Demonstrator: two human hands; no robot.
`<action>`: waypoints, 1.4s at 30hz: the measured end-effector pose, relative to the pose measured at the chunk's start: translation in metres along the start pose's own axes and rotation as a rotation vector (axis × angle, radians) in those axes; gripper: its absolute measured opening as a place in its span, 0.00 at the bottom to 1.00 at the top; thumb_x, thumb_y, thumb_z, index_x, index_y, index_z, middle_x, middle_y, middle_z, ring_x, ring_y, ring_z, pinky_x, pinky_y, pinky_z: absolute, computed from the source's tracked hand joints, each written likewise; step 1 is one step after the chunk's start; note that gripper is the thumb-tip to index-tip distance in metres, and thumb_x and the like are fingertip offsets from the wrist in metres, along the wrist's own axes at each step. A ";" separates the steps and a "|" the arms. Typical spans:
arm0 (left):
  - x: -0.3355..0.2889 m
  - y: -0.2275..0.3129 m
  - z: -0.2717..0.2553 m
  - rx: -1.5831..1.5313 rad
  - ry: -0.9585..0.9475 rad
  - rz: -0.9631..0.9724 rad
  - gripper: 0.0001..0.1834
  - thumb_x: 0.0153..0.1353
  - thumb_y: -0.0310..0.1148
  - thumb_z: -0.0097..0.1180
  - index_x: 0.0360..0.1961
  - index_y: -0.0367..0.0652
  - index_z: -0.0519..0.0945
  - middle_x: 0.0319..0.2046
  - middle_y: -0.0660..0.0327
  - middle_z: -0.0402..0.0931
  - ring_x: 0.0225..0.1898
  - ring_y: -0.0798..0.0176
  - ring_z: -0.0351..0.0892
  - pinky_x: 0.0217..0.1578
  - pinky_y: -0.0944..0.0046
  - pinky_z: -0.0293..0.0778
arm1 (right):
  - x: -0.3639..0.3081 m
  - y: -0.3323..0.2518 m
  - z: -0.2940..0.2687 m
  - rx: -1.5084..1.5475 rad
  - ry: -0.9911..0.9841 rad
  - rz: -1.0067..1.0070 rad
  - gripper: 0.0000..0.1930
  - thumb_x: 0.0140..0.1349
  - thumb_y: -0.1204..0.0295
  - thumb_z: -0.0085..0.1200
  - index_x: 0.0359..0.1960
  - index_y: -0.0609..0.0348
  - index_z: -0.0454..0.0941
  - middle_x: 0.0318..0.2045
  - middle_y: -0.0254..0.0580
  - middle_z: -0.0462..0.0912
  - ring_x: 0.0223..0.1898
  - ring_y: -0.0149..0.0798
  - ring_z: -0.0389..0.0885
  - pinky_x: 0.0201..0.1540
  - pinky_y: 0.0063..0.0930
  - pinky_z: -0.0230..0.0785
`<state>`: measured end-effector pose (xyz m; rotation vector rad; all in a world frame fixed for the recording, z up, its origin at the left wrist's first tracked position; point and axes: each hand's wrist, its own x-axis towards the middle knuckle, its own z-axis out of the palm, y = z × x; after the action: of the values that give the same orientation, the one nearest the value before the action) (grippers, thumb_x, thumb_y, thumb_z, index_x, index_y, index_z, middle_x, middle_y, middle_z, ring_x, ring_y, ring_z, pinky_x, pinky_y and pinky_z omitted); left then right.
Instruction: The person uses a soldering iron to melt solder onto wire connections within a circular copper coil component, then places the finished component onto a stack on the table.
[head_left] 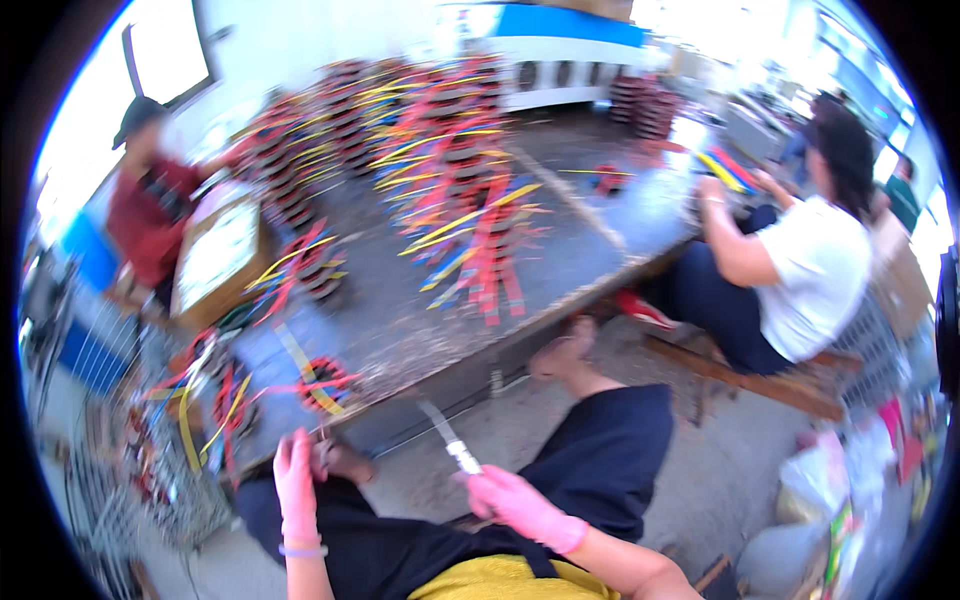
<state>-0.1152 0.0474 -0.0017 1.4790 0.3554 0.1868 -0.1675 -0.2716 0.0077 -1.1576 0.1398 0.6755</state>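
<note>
My right hand [520,505], in a pink glove, is closed around the white handle of a tool [462,456]. A long, thin, flat greyish blade extends from it toward the table's edge; blur hides its exact kind. My left hand [294,482], also gloved in pink with a pale band at the wrist, is raised beside the table's near edge. Its fingers point upward and nothing visible is in them. Just beyond it lies a dark ring-shaped coil [325,383] with red and yellow sleeved leads. More loose leads [232,405] lie to its left.
Stacks of brown ringed coils with red, yellow and blue leads [455,170] cover the dark table [400,345]. A co-worker in dark red [150,225] sits left by a carton [222,262]. Another in white [815,270] sits right, handling coloured strips. Plastic bags [815,475] lie lower right.
</note>
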 end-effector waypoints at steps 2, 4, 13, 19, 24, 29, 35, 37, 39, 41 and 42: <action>0.017 0.028 -0.020 0.492 0.095 0.332 0.24 0.51 0.31 0.73 0.46 0.39 0.75 0.36 0.62 0.75 0.31 0.68 0.73 0.34 0.66 0.74 | -0.014 -0.017 0.004 -0.052 0.061 0.016 0.18 0.74 0.60 0.43 0.56 0.58 0.75 0.21 0.24 0.69 0.20 0.19 0.60 0.22 0.16 0.51; 0.043 0.078 -0.011 1.024 -0.120 0.609 0.44 0.40 0.33 0.76 0.61 0.43 0.69 0.60 0.52 0.66 0.56 0.52 0.71 0.57 0.54 0.69 | -0.019 -0.025 0.007 -0.094 0.088 0.027 0.18 0.74 0.61 0.43 0.56 0.59 0.74 0.21 0.24 0.68 0.20 0.19 0.60 0.22 0.15 0.50; 0.104 0.074 0.011 1.386 -0.750 0.774 0.54 0.34 0.36 0.74 0.69 0.54 0.65 0.69 0.56 0.60 0.71 0.48 0.57 0.73 0.49 0.50 | -0.007 -0.025 0.016 -0.156 0.029 0.112 0.19 0.75 0.60 0.43 0.57 0.61 0.73 0.22 0.23 0.68 0.22 0.19 0.60 0.23 0.15 0.49; 0.095 0.063 0.032 1.339 -0.455 0.718 0.49 0.33 0.51 0.75 0.60 0.48 0.73 0.53 0.52 0.71 0.59 0.42 0.68 0.68 0.47 0.56 | -0.003 -0.029 0.011 -0.194 0.065 0.193 0.18 0.75 0.61 0.44 0.56 0.61 0.74 0.21 0.22 0.67 0.22 0.19 0.59 0.23 0.16 0.49; 0.090 0.051 0.035 1.311 -0.388 0.712 0.51 0.36 0.55 0.74 0.61 0.42 0.71 0.54 0.50 0.71 0.58 0.44 0.70 0.65 0.48 0.61 | 0.007 -0.023 0.016 -0.179 0.063 0.154 0.19 0.75 0.61 0.43 0.55 0.61 0.75 0.19 0.22 0.66 0.20 0.19 0.57 0.22 0.15 0.47; 0.089 0.052 0.031 1.281 -0.450 0.582 0.54 0.36 0.53 0.75 0.65 0.43 0.67 0.56 0.49 0.70 0.60 0.44 0.69 0.64 0.51 0.63 | 0.012 -0.016 0.014 -0.166 0.046 0.187 0.18 0.75 0.61 0.43 0.55 0.61 0.75 0.19 0.22 0.65 0.19 0.18 0.56 0.21 0.15 0.46; 0.087 0.057 0.031 1.292 -0.452 0.534 0.55 0.35 0.51 0.76 0.66 0.44 0.67 0.59 0.51 0.70 0.61 0.45 0.68 0.64 0.51 0.63 | 0.017 -0.012 0.012 -0.155 0.021 0.178 0.18 0.75 0.63 0.44 0.56 0.62 0.74 0.20 0.23 0.65 0.20 0.19 0.57 0.23 0.16 0.47; 0.088 0.051 0.029 1.255 -0.443 0.588 0.55 0.35 0.51 0.76 0.66 0.44 0.67 0.59 0.51 0.70 0.62 0.45 0.68 0.64 0.51 0.63 | 0.019 -0.011 0.013 -0.112 0.017 0.185 0.17 0.75 0.64 0.45 0.57 0.63 0.73 0.20 0.24 0.65 0.21 0.21 0.58 0.25 0.18 0.51; 0.089 0.051 0.027 1.253 -0.452 0.590 0.54 0.35 0.49 0.76 0.66 0.43 0.67 0.60 0.51 0.69 0.63 0.45 0.68 0.65 0.52 0.63 | 0.021 -0.011 0.014 -0.111 0.009 0.172 0.17 0.75 0.64 0.44 0.57 0.63 0.73 0.20 0.24 0.65 0.22 0.21 0.59 0.26 0.17 0.52; 0.091 0.050 0.026 1.226 -0.468 0.597 0.54 0.35 0.49 0.76 0.66 0.43 0.67 0.61 0.51 0.69 0.63 0.45 0.68 0.65 0.52 0.63 | 0.021 -0.011 0.015 -0.143 0.005 0.164 0.17 0.75 0.64 0.44 0.57 0.63 0.73 0.20 0.24 0.66 0.22 0.22 0.60 0.26 0.18 0.53; 0.091 0.051 0.026 1.225 -0.478 0.588 0.54 0.35 0.48 0.77 0.66 0.43 0.67 0.61 0.51 0.69 0.63 0.46 0.68 0.65 0.52 0.63 | 0.022 -0.014 0.016 -0.178 0.006 0.160 0.18 0.75 0.64 0.44 0.57 0.63 0.73 0.20 0.25 0.66 0.22 0.22 0.60 0.27 0.18 0.54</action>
<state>-0.0164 0.0583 0.0395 2.7400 -0.4801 0.0589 -0.1458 -0.2517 0.0157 -1.3287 0.1819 0.8392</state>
